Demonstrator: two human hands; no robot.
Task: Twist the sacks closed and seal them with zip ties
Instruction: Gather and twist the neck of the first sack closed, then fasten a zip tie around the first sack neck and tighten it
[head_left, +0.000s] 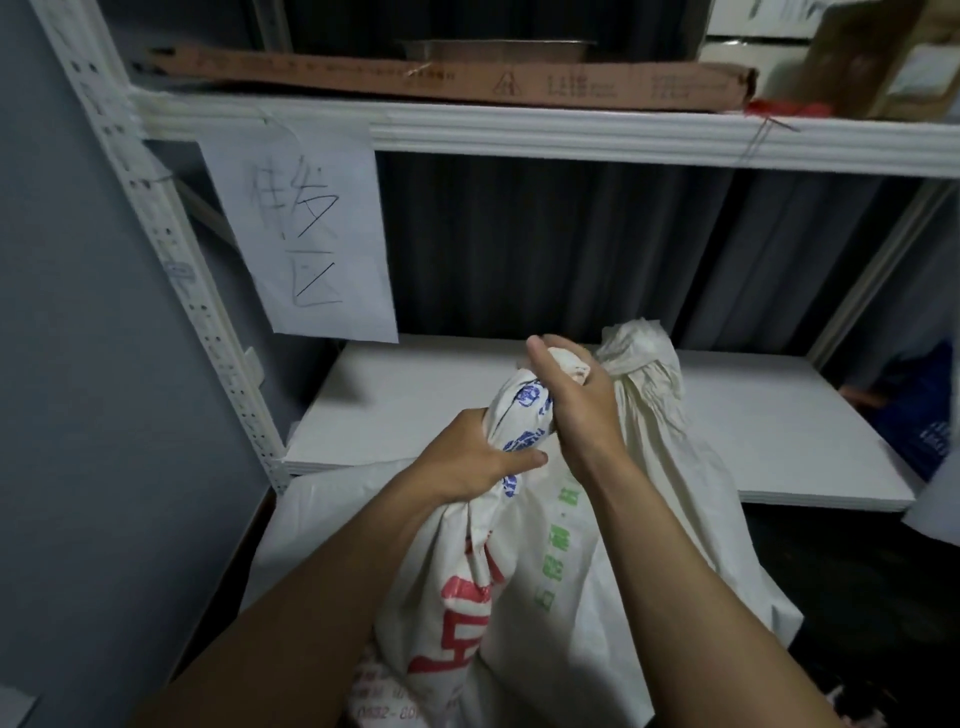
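A white woven sack (467, 587) with red, green and blue print stands in front of me, its top gathered into a neck. My left hand (467, 457) grips the neck low down. My right hand (571, 400) is closed around the neck just above it, near the bunched mouth. Behind it leans a second white sack (654, 395), plain, with its top bunched and tied off. No zip tie shows in either hand.
A white metal rack surrounds the sacks, with a white shelf board (395, 400) behind them and an upper shelf rail (571, 132) overhead. A handwritten paper sign (301, 234) hangs at left. A flat cardboard box (447, 75) lies on top. A blue bag (919, 410) sits far right.
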